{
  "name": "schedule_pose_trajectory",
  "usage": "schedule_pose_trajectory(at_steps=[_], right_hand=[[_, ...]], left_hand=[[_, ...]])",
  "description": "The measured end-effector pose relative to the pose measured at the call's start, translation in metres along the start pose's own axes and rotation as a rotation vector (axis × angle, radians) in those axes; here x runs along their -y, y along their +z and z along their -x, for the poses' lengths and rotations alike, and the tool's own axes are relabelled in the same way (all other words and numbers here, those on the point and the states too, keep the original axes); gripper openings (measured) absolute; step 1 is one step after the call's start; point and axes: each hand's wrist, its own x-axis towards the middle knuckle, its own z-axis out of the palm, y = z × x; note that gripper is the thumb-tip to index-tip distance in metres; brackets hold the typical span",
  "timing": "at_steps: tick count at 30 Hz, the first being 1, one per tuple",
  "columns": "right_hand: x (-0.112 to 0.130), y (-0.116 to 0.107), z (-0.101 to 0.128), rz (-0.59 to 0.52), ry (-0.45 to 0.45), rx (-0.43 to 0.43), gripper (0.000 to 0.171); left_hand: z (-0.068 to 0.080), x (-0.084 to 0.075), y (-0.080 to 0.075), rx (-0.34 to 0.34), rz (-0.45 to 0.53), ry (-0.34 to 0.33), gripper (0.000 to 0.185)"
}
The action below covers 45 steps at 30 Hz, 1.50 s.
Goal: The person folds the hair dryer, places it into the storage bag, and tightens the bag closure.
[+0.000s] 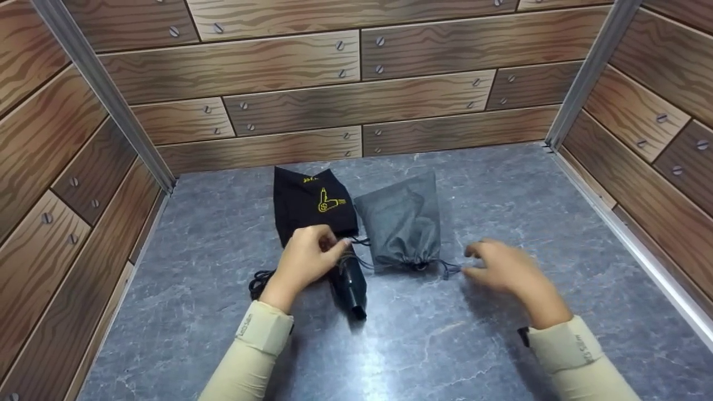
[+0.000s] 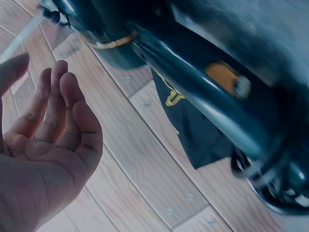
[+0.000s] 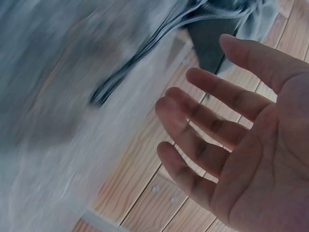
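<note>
1. I read this place, through my head view, as a small booth; whether it stands in a home, workshop or lab, I cannot tell.
2. I see a back wall (image 1: pixel 312 61), a left wall (image 1: pixel 72 167) and a right wall (image 1: pixel 663 94) around one work surface (image 1: pixel 473 345).
3. The planks look printed to me: bold grain, dark outlines, flat-looking screw heads (image 1: pixel 174 32).
4. Grey metal strips line both back corners, left (image 1: pixel 103 89) and right (image 1: pixel 587 72).
5. The surface is blue-grey with pale, marble-like veining, and a bright glare (image 1: pixel 370 362) shines off it.
</note>
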Motion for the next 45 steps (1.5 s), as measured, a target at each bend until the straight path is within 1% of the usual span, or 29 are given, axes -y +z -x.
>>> schedule_pose_trajectory(at_steps=[2,5,8,11,13,15,20,22,24,27,30,34,36,38,40,45], right_hand=[[0.011,0.001,-0.004,-0.018,-0.024,-0.004,0.034],[0.027,0.003,-0.009,-0.036,-0.063,-0.016,0.031],[0.041,0.007,-0.014,-0.048,-0.110,-0.045,0.028],[0.054,0.011,-0.018,-0.061,-0.146,-0.071,0.025],[0.061,0.014,-0.021,-0.065,-0.154,-0.082,0.023],[0.068,0.016,-0.024,-0.065,-0.160,-0.092,0.021],[0.082,0.021,-0.029,-0.079,-0.176,-0.091,0.021],[0.087,0.022,-0.031,-0.088,-0.182,-0.081,0.022],[0.090,0.023,-0.032,-0.093,-0.187,-0.073,0.022],[0.093,0.024,-0.034,-0.100,-0.197,-0.065,0.023],[0.093,0.024,-0.034,-0.110,-0.201,-0.060,0.023],[0.090,0.024,-0.034,-0.129,-0.213,-0.056,0.023],[0.089,0.024,-0.033,-0.155,-0.239,-0.051,0.022],[0.089,0.025,-0.032,-0.179,-0.267,-0.043,0.021],[0.089,0.026,-0.032,-0.203,-0.290,-0.037,0.018],[0.089,0.028,-0.033,-0.230,-0.305,-0.027,0.015]], left_hand=[[0.001,0.006,-0.004,-0.018,-0.018,-0.020,0.030],[0.004,0.016,-0.009,-0.036,-0.066,-0.074,0.029],[0.008,0.024,-0.011,-0.031,-0.127,-0.111,0.023],[0.013,0.030,-0.011,0.022,-0.167,-0.119,0.014],[0.017,0.033,-0.010,0.066,-0.183,-0.117,0.014],[0.019,0.035,-0.010,0.108,-0.199,-0.124,0.019],[0.025,0.041,-0.014,0.195,-0.239,-0.145,0.039],[0.026,0.043,-0.015,0.217,-0.251,-0.138,0.043],[0.028,0.046,-0.015,0.221,-0.255,-0.129,0.044],[0.030,0.051,-0.014,0.207,-0.236,-0.139,0.045],[0.031,0.055,-0.014,0.208,-0.189,-0.159,0.053],[0.030,0.058,-0.012,0.242,-0.132,-0.177,0.068],[0.030,0.060,-0.012,0.267,-0.115,-0.187,0.071],[0.031,0.061,-0.012,0.284,-0.104,-0.183,0.068],[0.033,0.062,-0.012,0.292,-0.098,-0.167,0.059],[0.036,0.062,-0.012,0.282,-0.094,-0.115,0.037]])
